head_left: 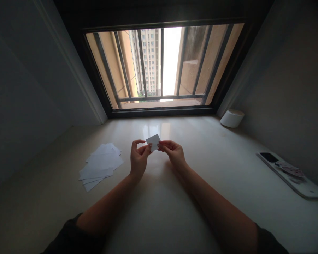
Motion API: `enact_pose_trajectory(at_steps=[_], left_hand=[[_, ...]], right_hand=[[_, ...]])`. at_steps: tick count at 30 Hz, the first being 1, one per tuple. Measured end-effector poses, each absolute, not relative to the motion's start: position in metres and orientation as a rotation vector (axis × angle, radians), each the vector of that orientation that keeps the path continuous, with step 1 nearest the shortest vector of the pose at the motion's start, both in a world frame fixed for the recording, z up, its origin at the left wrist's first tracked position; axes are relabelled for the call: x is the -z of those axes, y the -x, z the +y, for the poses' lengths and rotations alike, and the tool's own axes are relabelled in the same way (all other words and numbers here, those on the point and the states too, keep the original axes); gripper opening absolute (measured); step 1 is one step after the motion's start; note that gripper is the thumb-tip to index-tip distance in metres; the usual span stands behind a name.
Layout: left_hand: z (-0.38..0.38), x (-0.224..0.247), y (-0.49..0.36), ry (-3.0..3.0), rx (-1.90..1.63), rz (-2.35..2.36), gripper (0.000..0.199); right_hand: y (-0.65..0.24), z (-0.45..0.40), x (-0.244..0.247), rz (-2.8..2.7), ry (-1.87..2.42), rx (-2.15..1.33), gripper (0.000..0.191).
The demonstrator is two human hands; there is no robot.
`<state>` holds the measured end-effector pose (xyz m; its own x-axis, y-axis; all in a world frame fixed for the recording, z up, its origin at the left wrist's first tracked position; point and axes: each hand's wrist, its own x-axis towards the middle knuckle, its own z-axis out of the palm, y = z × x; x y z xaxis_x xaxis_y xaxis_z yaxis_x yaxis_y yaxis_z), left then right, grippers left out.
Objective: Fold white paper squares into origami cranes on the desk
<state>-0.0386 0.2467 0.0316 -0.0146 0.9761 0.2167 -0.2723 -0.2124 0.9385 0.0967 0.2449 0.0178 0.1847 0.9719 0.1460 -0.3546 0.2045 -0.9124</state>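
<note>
The left hand (pixel 139 158) and right hand (pixel 173 153) have their grips pressed together, seemingly pinching a small white paper card (pixel 153 142) above the pale stone table (pixel 159 201), with loose white paper sheets (pixel 100 165) to the left

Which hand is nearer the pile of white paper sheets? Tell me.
Left. The left hand sits to the right of the pile of white paper sheets, apart from it; the right hand is farther right. Both pinch a white card.
</note>
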Motion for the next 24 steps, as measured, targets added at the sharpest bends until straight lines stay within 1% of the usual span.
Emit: enact_pose_trajectory(at_steps=[4, 6, 10, 24], left_hand=[[0.2454, -0.0326, 0.0393, -1.198, -1.407, 0.881, 0.052], [0.2454, -0.0325, 0.0397, -1.204, -1.389, 0.905, 0.055], [0.2467, -0.0313, 0.0403, -1.197, -1.392, 0.921, 0.053], [0.2522, -0.027, 0.0392, -1.068, -1.306, 0.903, 0.049]], right_hand=[[-0.0974, 0.2444, -0.018, -0.953, 0.892, -1.096, 0.026], [-0.0971, 0.2438, -0.0177, -0.981, 0.881, -1.089, 0.025], [-0.0964, 0.2426, -0.0173, -1.011, 0.879, -1.054, 0.022], [-0.0988, 0.2446, -0.0179, -0.994, 0.935, -1.006, 0.027]])
